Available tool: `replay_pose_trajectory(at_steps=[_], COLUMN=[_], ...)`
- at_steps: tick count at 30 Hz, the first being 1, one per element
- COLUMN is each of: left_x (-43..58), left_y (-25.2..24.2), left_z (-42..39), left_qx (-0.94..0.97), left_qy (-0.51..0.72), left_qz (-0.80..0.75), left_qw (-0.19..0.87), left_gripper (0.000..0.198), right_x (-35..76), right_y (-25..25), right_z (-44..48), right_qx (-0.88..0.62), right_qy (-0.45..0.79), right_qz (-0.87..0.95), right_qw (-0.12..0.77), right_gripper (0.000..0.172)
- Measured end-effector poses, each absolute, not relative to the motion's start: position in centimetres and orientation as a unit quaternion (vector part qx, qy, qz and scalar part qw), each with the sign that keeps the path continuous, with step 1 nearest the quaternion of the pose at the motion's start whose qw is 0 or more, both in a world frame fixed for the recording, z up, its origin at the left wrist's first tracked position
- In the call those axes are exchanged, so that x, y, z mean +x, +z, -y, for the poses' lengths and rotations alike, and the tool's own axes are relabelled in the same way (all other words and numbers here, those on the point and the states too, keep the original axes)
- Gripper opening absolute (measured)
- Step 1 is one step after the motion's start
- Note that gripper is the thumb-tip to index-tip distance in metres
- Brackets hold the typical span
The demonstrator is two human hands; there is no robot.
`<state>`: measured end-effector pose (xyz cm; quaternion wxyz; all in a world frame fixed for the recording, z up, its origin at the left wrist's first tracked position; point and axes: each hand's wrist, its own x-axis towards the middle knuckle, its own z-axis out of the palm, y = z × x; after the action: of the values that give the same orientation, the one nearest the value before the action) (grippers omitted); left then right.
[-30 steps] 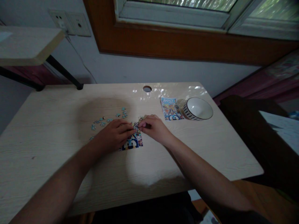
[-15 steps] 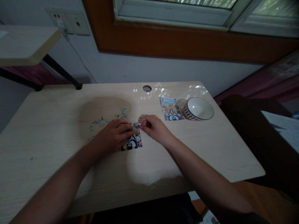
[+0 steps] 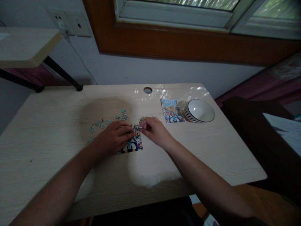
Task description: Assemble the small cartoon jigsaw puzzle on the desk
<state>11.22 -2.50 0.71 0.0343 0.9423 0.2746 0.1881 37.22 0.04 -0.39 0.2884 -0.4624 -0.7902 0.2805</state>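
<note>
"On the bench, around the middle, what can you see of the puzzle?"

"Only part of it. The bottom strip shows a dark blue face, and some of the right side is bare. The left hand covers much of the rest, and the top is a busy blur to me."

"How is that hand set?"

"Back up, fingers gently bent and close together, reaching over the puzzle from the left. Its thumb and palm are out of sight, so I can't tell if it grips anything."

"And the right hand?"

"Fingers curled in, thumb and fingertips pinched at the puzzle's upper right. A pale sliver of a piece shows between them; its picture is too small to read."

"The arms?"

"Both slant inward. The left forearm is cut off at the lower left corner; the right runs down to a dark sleeve at the bottom edge."

"Anything else about?"

"Loose pieces lie strewn beyond the left hand, mostly light blue. A few more peek out just past the right hand, half hidden. Farther right, the card lies flat, just beside the bowl. The shelf is cut off by the left edge."
</note>
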Motion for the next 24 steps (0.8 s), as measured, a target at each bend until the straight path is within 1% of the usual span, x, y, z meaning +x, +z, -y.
replay_pose_trajectory(at_steps=[2,9,13,19,24], left_x=[11.1,10.5,10.3,10.2,10.2], left_y=[0.6,0.3,0.4,0.6,0.4], left_z=[2.4,2.1,2.1,2.1,2.1], left_qx=[0.943,0.941,0.938,0.940,0.942], left_qy=[0.187,0.203,0.212,0.204,0.193], left_qz=[-0.272,-0.270,-0.272,-0.273,-0.273], left_qw=[0.037,0.029,0.022,0.008,0.015], left_gripper=[0.041,0.038,0.039,0.036,0.038], right_x=[37.3,37.3,37.2,37.2,37.1], right_y=[-0.4,-0.5,-0.5,-0.4,-0.3], right_z=[-0.1,0.0,0.2,0.4,0.3], right_qx=[-0.462,-0.457,-0.458,-0.456,-0.456], right_qy=[0.283,0.285,0.263,0.264,0.263], right_qz=[0.788,0.776,0.785,0.786,0.785], right_qw=[0.293,0.330,0.325,0.322,0.327], right_gripper=[0.011,0.013,0.012,0.013,0.014])
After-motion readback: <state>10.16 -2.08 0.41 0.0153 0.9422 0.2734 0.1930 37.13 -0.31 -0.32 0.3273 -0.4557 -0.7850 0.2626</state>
